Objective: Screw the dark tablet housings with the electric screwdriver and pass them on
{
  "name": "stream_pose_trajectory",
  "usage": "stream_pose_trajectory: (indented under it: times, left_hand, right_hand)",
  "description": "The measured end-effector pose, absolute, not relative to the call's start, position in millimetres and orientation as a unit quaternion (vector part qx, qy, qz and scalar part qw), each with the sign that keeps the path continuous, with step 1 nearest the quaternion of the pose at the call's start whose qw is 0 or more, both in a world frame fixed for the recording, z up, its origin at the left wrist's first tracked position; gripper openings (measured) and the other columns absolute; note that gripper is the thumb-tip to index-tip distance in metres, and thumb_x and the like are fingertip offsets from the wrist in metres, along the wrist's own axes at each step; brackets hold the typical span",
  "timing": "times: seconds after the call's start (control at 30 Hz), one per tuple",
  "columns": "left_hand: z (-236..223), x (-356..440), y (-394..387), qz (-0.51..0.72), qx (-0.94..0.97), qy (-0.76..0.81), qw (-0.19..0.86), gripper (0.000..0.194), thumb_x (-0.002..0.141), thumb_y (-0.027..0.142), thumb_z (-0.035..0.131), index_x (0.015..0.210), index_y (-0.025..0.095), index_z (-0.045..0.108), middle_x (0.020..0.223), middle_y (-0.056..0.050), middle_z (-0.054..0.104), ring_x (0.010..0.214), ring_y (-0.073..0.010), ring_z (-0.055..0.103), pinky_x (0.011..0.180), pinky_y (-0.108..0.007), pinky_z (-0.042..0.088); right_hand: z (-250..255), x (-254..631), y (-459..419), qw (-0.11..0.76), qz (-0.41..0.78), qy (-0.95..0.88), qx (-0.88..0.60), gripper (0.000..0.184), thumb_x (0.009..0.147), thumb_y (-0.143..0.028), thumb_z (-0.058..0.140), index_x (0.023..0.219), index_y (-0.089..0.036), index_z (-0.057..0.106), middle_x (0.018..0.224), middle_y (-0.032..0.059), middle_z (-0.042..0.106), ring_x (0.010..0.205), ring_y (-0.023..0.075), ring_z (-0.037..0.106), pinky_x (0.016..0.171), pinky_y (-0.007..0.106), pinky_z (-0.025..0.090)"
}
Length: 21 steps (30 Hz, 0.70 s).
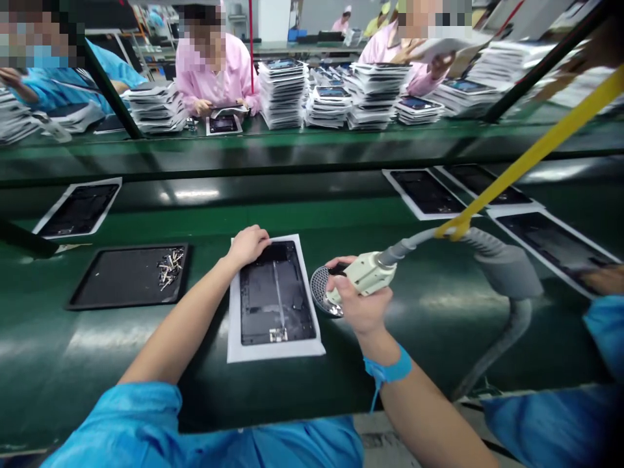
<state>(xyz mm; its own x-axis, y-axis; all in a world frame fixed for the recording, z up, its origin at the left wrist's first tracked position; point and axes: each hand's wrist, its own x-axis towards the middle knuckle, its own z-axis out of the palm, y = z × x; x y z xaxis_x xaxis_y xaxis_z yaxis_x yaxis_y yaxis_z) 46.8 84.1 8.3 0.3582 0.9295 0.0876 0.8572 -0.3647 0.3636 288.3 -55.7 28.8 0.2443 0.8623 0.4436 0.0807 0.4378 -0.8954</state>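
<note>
A black tablet housing lies on a white sheet in front of me, with a pale strip down its middle and a small metallic part near its lower edge. At its upper left corner, my left hand rests with fingers curled together over the edge. My right hand, a blue band at its wrist, is closed round a pale hand tool with a grey hose. The tool's round, perforated grey head is just right of the housing, apart from it.
A black tray with small loose parts stands left. More housings lie on sheets at far left and right. A yellow strap holds up the hose. Co-workers sit behind stacks; another person's sleeve is at right.
</note>
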Motion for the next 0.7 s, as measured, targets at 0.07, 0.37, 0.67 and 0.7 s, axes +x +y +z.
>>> stream_pose_trajectory:
  times: [0.07, 0.37, 0.67, 0.7]
  left_hand:
    - [5, 45, 96, 0.160, 0.798, 0.568, 0.118, 0.019, 0.099, 0.030, 0.060, 0.094, 0.021, 0.076, 0.095, -0.007, 0.066, 0.096, -0.0236, 0.064, 0.084, -0.033, 0.049]
    - [-7, 40, 99, 0.197, 0.782, 0.579, 0.118, 0.022, 0.100, 0.033, 0.059, 0.095, 0.022, 0.077, 0.095, -0.007, 0.067, 0.098, -0.0246, 0.062, 0.086, -0.035, 0.048]
    - [-8, 41, 100, 0.203, 0.780, 0.578, 0.123, 0.022, 0.099, 0.033, 0.060, 0.095, 0.022, 0.078, 0.094, -0.007, 0.066, 0.098, -0.0246, 0.062, 0.086, -0.035, 0.048]
    - [-8, 41, 99, 0.205, 0.778, 0.580, 0.125, 0.021, 0.099, 0.033, 0.060, 0.095, 0.022, 0.078, 0.094, -0.007, 0.066, 0.098, -0.0247, 0.062, 0.086, -0.035, 0.048]
  right_hand:
    - [26, 289, -56, 0.653, 0.298, -0.545, -0.433, 0.018, 0.085, -0.029, 0.077, 0.099, -0.019, 0.071, 0.077, 0.0016, 0.073, 0.054, 0.0143, 0.066, 0.054, 0.029, 0.057]
    - [24, 287, -56, 0.658, 0.315, -0.531, -0.431, 0.022, 0.084, -0.030, 0.079, 0.100, -0.019, 0.069, 0.084, 0.0034, 0.074, 0.053, 0.0144, 0.066, 0.052, 0.030, 0.058]
    - [26, 286, -57, 0.658, 0.326, -0.527, -0.429, 0.021, 0.084, -0.030, 0.078, 0.099, -0.019, 0.067, 0.077, 0.0017, 0.071, 0.053, 0.0152, 0.065, 0.050, 0.031, 0.058]
    - [27, 286, -57, 0.662, 0.322, -0.525, -0.427, 0.022, 0.084, -0.030, 0.078, 0.100, -0.020, 0.067, 0.081, 0.0023, 0.072, 0.054, 0.0148, 0.065, 0.050, 0.030, 0.058]
